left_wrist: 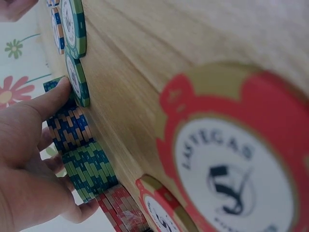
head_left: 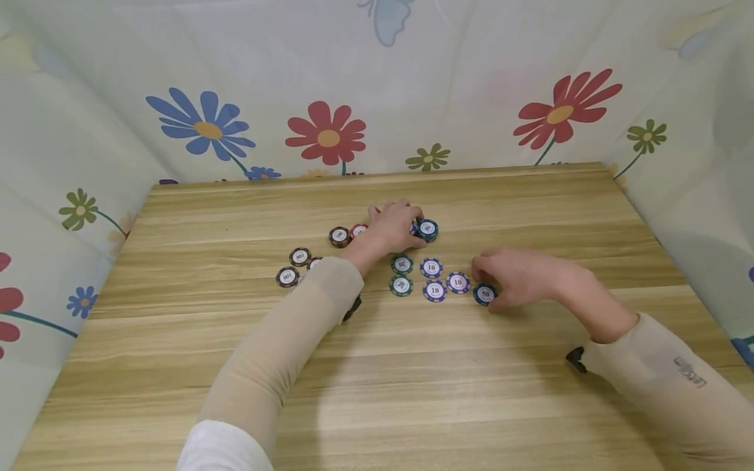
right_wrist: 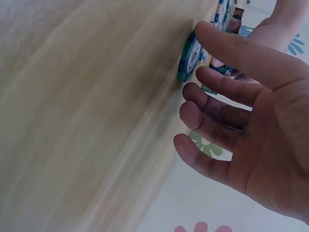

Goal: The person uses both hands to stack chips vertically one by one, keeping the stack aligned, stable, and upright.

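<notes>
Clasps a row of upright chip stacks [left_wrist: 89, 171] in the left hand [head_left: 391, 226], with thumb against the near side of the blue-green end stack [head_left: 428, 229] and fingers curled behind the row, probably to brace the columns against sliding or toppling. Reaches with the right hand [head_left: 521, 275] to a single chip marked 50 [head_left: 485, 294], lying flat on the wood-grain table [head_left: 412, 366]; brackets its rim between thumb and forefinger, though impossible to tell whether firmly pinching it, and holds the remaining fingers apart, seemingly to avoid nudging neighbours. Has purple chips marked 10 [head_left: 435, 290] just beside, then green chips marked 20 [head_left: 401, 285], red chips marked 5 [left_wrist: 231, 169] and, farthest left, black chips marked 100 [head_left: 287, 277], all loose in front of the row, apparently grouped by value to match the stacks behind.
</notes>
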A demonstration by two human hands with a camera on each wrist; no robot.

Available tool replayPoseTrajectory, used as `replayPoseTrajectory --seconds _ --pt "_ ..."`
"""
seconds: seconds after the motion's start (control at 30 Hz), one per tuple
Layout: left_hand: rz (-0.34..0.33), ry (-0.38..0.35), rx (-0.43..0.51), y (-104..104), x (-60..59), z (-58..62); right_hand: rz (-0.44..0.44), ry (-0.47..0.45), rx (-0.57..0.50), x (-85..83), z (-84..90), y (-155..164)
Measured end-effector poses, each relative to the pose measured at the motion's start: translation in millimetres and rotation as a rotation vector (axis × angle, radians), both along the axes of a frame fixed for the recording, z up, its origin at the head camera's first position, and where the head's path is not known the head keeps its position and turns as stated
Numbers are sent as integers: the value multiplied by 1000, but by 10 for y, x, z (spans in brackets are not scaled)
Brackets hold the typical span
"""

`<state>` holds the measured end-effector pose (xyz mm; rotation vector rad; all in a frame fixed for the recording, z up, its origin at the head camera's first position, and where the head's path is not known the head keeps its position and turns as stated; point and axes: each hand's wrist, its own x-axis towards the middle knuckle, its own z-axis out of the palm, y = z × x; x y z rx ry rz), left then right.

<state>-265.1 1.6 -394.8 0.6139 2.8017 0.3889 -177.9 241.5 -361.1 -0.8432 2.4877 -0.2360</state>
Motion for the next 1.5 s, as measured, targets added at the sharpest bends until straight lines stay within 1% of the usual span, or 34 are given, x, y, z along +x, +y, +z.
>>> replayPoseTrajectory --seconds 0.2,0.37,0.53,0.6,0.73,0.87,1.07,1.17,1.33,1.4,1.5 --pt "-3 -5 -4 8 0 4 33 9 -16 4 -32 -1" --pt "0 -13 -13 3 6 24 35 7 -18 7 -34 -11" --pt "3 -18 -7 6 5 19 39 22 -24 11 -38 -1" --pt "4 -17 -4 8 7 19 38 36 -34 11 -42 11" --pt "3 -20 1 10 13 32 9 58 -64 -8 -37 42" --pt "5 -21 -2 11 15 34 -16 82 -96 -66 -20 60" --pt "7 -15 -2 12 26 31 -49 133 -159 -221 -10 51" --pt "6 -11 -4 6 24 25 -82 149 -194 -306 -14 22" --pt "6 -13 -6 5 16 19 -135 203 -225 -419 -19 -49" --pt "4 -12 -7 5 13 17 -144 227 -240 -452 -21 -78" --pt "3 -7 -11 4 10 20 -132 255 -273 -493 -14 -126"
